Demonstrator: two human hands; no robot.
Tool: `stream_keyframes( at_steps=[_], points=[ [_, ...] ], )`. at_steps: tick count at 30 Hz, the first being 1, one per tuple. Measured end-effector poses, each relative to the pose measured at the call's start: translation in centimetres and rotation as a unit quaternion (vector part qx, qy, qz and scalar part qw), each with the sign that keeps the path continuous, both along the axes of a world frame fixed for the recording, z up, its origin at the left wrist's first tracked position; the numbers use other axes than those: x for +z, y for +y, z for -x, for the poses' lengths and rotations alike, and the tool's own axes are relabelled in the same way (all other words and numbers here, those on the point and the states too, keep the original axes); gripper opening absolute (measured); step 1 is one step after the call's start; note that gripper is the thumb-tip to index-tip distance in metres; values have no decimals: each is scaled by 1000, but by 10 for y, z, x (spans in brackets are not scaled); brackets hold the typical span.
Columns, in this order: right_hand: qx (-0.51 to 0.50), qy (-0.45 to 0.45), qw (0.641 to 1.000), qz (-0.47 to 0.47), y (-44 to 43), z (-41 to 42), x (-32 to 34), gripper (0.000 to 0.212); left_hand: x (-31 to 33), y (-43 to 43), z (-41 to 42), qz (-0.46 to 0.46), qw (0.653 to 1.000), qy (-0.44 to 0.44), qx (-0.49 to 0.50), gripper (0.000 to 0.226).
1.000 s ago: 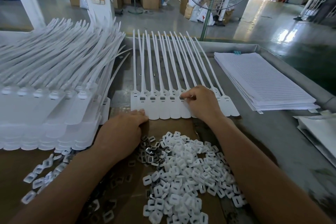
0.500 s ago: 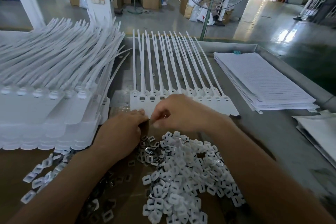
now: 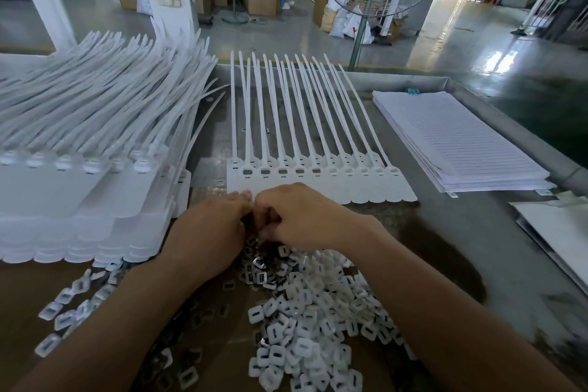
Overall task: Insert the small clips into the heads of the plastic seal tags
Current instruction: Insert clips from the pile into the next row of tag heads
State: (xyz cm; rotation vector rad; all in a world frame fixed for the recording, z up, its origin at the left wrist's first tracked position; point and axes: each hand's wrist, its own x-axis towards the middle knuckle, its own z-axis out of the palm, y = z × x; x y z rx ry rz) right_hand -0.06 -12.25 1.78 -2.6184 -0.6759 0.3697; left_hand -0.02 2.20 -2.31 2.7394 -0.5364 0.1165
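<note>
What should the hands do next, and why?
Probably the right hand should lift a clip to the row of seal tags and press it into the nearest dark-slotted head. Its fingers meet the left hand beside the clip pile; five left heads show dark slots, the others look lighter. Any clip held is hidden.

Bare hands (image 3: 208,234) and forearms (image 3: 432,312)

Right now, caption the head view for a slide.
Left hand and right hand meet between the pile of clips and the row of seal tags; stacked tags lie left.
</note>
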Motion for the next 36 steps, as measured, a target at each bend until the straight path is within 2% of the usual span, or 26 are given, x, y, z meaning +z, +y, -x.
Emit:
stream_keyframes(
  at_steps=[4,9,18,24,28,36],
  points=[
    [-38,15,995,-90,-3,-2,0,7,0,0,1,2,1000,4,-2,42],
    [-64,2,990,-122,-11,-6,2,8,-1,1,1,-2,1000,-6,-1,53],
    [-167,-21,969,-180,-38,-27,1,19,-3,0,-4,-8,1000,24,14,53],
    [-280,-103,933,-202,-73,-48,-12,16,-3,1,-4,0,1000,22,7,53],
    [-344,-107,910,-205,-91,-59,-24,12,-3,0,-4,2,1000,16,5,51],
    [-343,-110,920,-152,-89,-64,-37,12,-4,0,-4,1,1000,12,4,50]
  ],
)
